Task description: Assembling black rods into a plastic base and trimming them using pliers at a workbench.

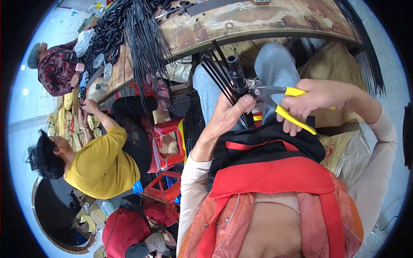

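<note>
Upright in my left hand (232,112) stands a bundle of thin black rods (215,74) with a black tubular fitting (236,71), much like a folded umbrella frame. My fingers are closed around its lower part, thumb on the near side. My right hand (316,98) grips a pair of pliers (297,121) by its yellow handles, which are spread apart. The dark plier jaws reach the right side of the fitting, just above my left thumb. Whether they bite on anything there is too small to tell.
Ahead runs a worn wooden workbench (241,21), with a heap of long black rods (144,38) overhanging its edge. Red plastic stools (170,144) stand at my left, near a co-worker in yellow (97,161). Brown sacks (337,64) lie to my right.
</note>
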Available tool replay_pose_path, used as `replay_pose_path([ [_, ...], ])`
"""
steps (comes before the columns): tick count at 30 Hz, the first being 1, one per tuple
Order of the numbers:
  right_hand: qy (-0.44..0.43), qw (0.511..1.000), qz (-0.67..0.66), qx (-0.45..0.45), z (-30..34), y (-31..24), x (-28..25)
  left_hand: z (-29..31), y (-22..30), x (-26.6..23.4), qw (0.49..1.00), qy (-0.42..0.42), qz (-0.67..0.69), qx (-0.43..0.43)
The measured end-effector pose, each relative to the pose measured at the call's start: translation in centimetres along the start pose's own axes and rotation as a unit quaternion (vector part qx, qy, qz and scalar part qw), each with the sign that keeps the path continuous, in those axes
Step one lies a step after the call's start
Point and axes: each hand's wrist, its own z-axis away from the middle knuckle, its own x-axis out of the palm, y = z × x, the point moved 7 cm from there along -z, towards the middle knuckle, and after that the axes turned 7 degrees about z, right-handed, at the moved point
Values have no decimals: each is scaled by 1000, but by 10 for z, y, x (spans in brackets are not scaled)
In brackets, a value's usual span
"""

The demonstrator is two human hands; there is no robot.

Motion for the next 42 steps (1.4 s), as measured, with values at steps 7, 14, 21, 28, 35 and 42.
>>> replay_pose_path([
  [7, -35, 990, -46, 129, 14, -6, 1, 1, -2, 4, 999, -24, 10, -20],
  [14, -23, 984, -46, 172, 17, -1, 8, 4, 2, 8, 1000, -25, -11, -6],
  [21, 143, 989, 10, 39, 3, 15, 17, 2, 0, 1, 1000, 6, 17, 14],
  [28, 114, 929, 277, 217, 32, -40, -15, -6, 0, 7, 993, 82, -84, 25],
  [35, 173, 963, 202, 50, -5, -17, -6, -3, 4, -11, 997, 64, 19, 31],
  [42, 136, 980, 123, 73, 6, -23, -5, -6, 3, -12, 1000, 15, -14, 15],
])
